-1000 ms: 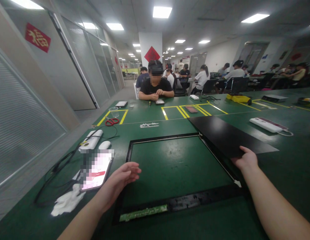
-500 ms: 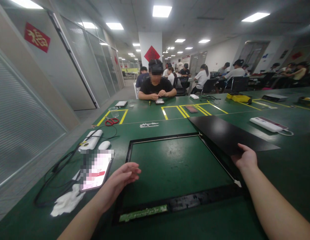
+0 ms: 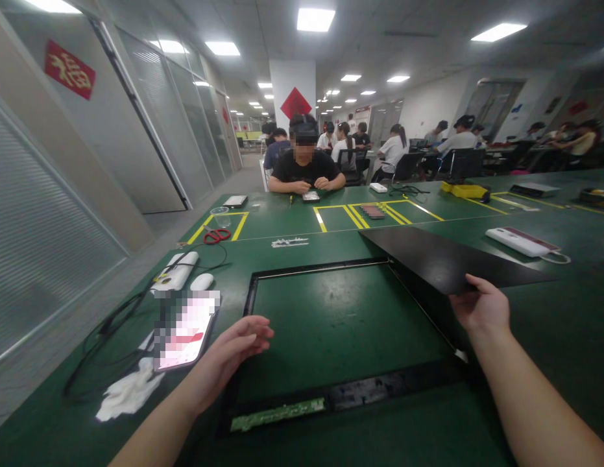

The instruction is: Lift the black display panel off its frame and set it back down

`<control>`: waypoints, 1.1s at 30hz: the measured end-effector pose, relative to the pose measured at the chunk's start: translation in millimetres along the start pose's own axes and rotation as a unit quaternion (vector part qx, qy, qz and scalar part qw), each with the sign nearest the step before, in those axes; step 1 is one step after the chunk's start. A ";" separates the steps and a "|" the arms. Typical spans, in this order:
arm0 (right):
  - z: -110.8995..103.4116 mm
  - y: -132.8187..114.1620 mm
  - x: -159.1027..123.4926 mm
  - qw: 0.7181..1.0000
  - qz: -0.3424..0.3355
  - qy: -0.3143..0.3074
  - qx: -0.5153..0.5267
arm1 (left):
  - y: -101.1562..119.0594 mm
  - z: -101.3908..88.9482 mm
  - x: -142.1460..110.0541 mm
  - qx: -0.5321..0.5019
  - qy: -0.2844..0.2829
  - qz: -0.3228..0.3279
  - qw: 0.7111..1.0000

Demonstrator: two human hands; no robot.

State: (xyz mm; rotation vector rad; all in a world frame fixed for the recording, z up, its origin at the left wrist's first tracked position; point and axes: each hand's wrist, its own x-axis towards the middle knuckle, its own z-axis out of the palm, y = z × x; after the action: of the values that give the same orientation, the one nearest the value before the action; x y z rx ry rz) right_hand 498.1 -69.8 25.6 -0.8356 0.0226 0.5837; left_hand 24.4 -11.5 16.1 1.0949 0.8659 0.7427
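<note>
A black rectangular frame [image 3: 321, 265] lies flat on the green table in front of me, with a green circuit strip [image 3: 277, 414] along its near edge. My left hand [image 3: 233, 353] rests on the frame's left side, fingers stretched out and holding nothing. My right hand [image 3: 481, 308] grips the near edge of a thin black panel [image 3: 438, 259]. The panel's near edge is raised off the table, over the frame's right side.
A phone [image 3: 185, 331], a white cloth [image 3: 126, 395], a mouse [image 3: 202, 281], a power strip [image 3: 175, 272] and black cables lie at the left. Red scissors [image 3: 215, 236] and a white device [image 3: 523, 242] lie farther off. A person works across the table [image 3: 306, 168]; others sit behind.
My right hand has lifted the near edge of the black panel off the table. My left hand has stayed on the frame's left side.
</note>
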 end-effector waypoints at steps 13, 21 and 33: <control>13.4 -11.2 -40.0 0.997 0.061 -0.008 -0.047 | 16.9 5.5 2.1 -0.146 0.122 -0.055 0.980; 1.2 -15.8 -29.3 0.994 0.077 -0.049 -0.063 | 23.1 5.6 3.6 -0.208 0.111 -0.071 0.969; 0.3 -16.8 -46.9 0.953 0.244 -0.084 -0.157 | 20.8 5.3 2.6 -0.223 0.068 -0.055 0.971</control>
State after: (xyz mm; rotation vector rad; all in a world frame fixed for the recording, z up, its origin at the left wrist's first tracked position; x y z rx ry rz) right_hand 466.8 -100.8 48.8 -1.0952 -0.0193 1.1454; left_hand 28.5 -5.5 36.5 0.5973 0.8162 0.8745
